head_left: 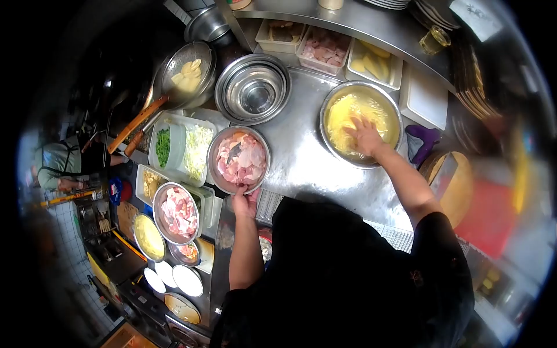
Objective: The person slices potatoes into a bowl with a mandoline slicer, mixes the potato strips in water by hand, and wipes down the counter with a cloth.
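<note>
My left hand (244,204) grips the near rim of a round metal bowl (266,171), its thumb at the edge. Raw pink meat pieces (243,161) fill that bowl, with a dark piece on top. To the right, my right hand (365,137) reaches down into a larger metal bowl (399,134). Its fingers are spread over pale yellow shreds (347,111) that look wet; the fingertips partly sink among them. I cannot tell exactly what the shreds are.
Nested metal bowls (253,90) stand behind the meat bowl. Tubs of chopped greens (164,145) and pale shreds (196,149) sit left, near another meat bowl (178,213). A steel shelf (348,23) overhangs the counter (296,145). A person (58,162) is far left.
</note>
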Demonstrator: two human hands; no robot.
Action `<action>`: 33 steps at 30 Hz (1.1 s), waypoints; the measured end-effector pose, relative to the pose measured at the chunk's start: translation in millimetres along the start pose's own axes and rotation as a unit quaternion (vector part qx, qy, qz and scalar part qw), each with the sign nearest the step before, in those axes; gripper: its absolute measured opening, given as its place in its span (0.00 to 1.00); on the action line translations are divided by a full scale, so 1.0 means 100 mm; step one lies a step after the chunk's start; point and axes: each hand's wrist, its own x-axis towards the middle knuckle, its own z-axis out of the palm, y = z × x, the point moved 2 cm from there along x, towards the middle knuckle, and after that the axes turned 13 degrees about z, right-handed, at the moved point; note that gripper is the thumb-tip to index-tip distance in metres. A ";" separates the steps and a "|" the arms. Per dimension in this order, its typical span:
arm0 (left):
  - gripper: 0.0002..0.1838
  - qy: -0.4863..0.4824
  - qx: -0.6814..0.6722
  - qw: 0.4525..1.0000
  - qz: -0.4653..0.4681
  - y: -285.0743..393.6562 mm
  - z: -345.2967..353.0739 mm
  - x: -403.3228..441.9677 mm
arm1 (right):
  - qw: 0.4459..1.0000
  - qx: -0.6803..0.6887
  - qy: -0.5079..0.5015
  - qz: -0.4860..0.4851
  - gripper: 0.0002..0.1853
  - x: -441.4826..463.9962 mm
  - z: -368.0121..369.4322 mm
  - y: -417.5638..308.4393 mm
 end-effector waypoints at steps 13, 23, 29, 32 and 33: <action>0.32 -0.016 0.040 0.999 0.030 0.08 0.03 -0.31 | 0.995 -0.011 -0.030 0.090 0.35 -0.08 -0.06 -0.23; 0.37 -0.033 0.090 0.995 -0.013 0.00 -0.17 -0.51 | 0.992 -0.012 0.019 0.124 0.32 -0.10 -0.73 -0.71; 0.35 -0.030 0.078 0.996 -0.018 0.00 -0.17 -0.52 | 0.954 0.036 0.227 -0.194 0.35 0.53 -1.09 -1.55; 0.32 -0.004 0.067 0.998 0.002 -0.02 -0.16 -0.51 | 0.927 0.057 0.242 -0.282 0.35 1.06 -0.94 -2.05; 0.32 -0.007 0.070 0.997 -0.008 -0.03 -0.18 -0.49 | 0.918 0.056 0.255 -0.298 0.36 1.16 -0.95 -2.19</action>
